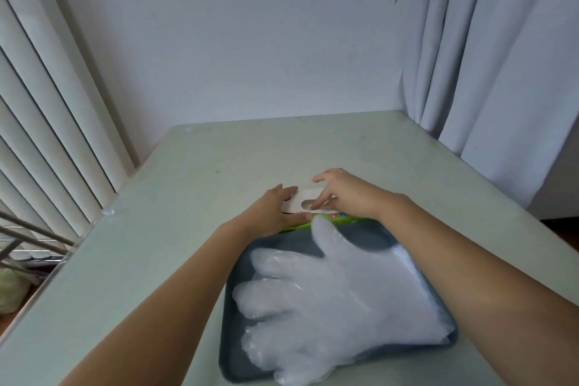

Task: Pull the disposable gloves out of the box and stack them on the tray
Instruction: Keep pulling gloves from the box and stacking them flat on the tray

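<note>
A decent pile of gloves (338, 294) is already sitting in the tray (228, 354), just nearer me than both hands, so it's looking partway done. Right now the left hand (275, 213) is pressing straight-fingered on the box (300, 196) at its left end, and the right hand (344, 194) is spreading over the slot, one fingertip (314, 205) dipping in, pinching nothing visible. Can't tell how many are hiding inside.

A dark grey tray (230, 357), rectangular with rounded corners, is found lying flat. Translucent plastic gloves (338, 291) are stacked flat in it, with fingers directed to its left rim, thumb to its far rim and cuffs reaching its right rim. A green box (301, 196) with a white top panel is laid flat just beyond the far rim. An oval opening (308, 204) is cut in that panel.
</note>
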Available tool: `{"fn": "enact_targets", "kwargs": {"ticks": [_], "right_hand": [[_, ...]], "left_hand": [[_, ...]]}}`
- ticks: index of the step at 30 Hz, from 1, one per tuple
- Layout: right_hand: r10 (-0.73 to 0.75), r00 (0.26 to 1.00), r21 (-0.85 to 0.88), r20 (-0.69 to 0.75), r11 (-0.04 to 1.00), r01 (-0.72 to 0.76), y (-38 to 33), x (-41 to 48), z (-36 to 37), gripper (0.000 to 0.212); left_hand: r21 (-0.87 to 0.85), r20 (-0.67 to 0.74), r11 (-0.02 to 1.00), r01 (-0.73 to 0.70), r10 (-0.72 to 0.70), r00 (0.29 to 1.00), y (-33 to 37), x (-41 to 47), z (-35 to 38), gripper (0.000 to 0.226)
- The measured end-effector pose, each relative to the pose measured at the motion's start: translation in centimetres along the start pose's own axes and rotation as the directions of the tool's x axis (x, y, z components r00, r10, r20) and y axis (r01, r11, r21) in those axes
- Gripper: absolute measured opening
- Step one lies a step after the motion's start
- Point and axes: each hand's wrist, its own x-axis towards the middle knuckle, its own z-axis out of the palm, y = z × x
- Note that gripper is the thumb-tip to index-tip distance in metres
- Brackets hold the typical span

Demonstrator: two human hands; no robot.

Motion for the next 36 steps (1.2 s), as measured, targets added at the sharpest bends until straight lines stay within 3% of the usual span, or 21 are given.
{"fn": "enact_targets", "kwargs": {"ticks": [4, 15, 20, 27, 33, 36], "right_hand": [[-0.111, 0.992, -0.063, 0.063, 0.991, 0.115, 0.7, 1.2, -0.1, 0.024], [-0.277, 0.945, -0.066, -0.173, 0.961, 0.269, 2.8, 2.4, 1.8, 0.017], [-0.136, 0.923, 0.207, -0.361, 0.953, 0.222, 2.9, 1.9, 1.5, 0.010], [0.071, 0.874, 0.409, -0.481, 0.900, 0.152, 2.2, 1.7, 0.4, 0.005], [0.253, 0.753, 0.634, -0.607, 0.725, 0.268, 1.7, 0.7, -3.2, 0.010], [0.328, 0.774, 0.759, -0.541, 0.586, 0.282, 1.5, -0.1, -4.7, 0.012]], "left_hand": [[-0.015, 0.034, 1.000, -0.013, 0.014, 0.999, -1.0, 1.0, 0.5, 0.090], [0.037, 0.088, 0.999, -0.012, 0.009, 0.996, -1.8, 1.7, 0.9, 0.092], [0.054, 0.094, 0.998, -0.025, 0.020, 0.995, -1.7, 1.8, 0.9, 0.091], [0.064, 0.109, 0.998, -0.018, 0.011, 0.994, -1.6, 1.6, 0.8, 0.091], [0.035, 0.116, 0.999, -0.016, 0.012, 0.993, -1.4, 1.3, 0.6, 0.088], [0.057, 0.125, 0.998, 0.018, -0.025, 0.992, -1.1, 1.3, 0.4, 0.090]]}}
